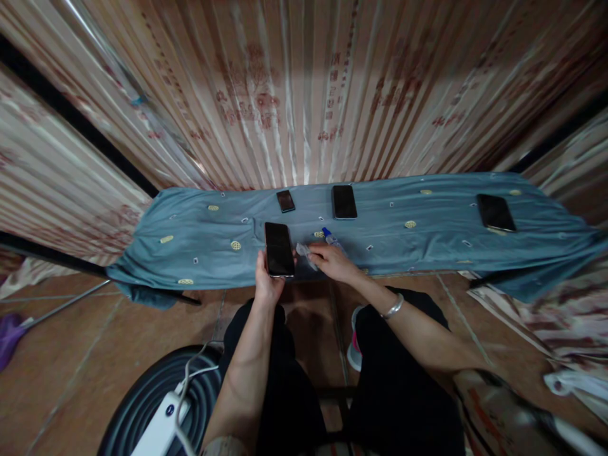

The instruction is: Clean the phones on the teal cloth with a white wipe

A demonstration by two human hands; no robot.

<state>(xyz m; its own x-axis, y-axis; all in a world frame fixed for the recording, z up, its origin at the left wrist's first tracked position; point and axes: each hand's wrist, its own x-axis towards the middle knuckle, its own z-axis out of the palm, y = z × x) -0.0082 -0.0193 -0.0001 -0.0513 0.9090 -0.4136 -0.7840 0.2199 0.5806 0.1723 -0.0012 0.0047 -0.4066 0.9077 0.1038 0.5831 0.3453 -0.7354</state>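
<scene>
Left hand (268, 286): fingers grip the glossy black rectangular phone (279, 250); support by edges only. Right hand (337, 263): fingers pinch the crumpled translucent-white sheet (303, 251); hold lightly.

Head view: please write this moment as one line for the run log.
left hand: holds dark phone; right hand: holds crumpled translucent material; near right hand: blue-capped bottle; beyond phone: smaller dark device
</scene>
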